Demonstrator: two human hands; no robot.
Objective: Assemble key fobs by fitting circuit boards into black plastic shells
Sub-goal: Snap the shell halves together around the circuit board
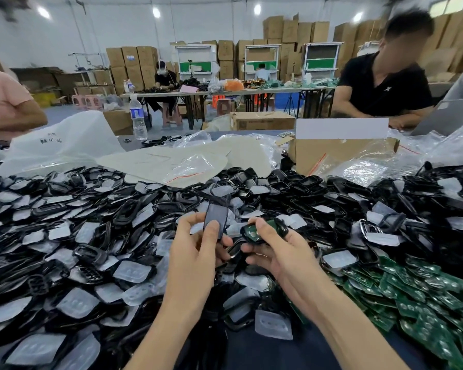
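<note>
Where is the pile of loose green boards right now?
Head view, lower right of the table: the board pile lies just right of the right hand, bordering the heap of black shells.

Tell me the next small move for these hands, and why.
Probably swing the black shell half in the left hand across and lower it onto the green circuit board in the right hand. The board already seems seated in its own black shell, while the left hand's piece stands tilted and apart, so closing the two looks next.
</note>
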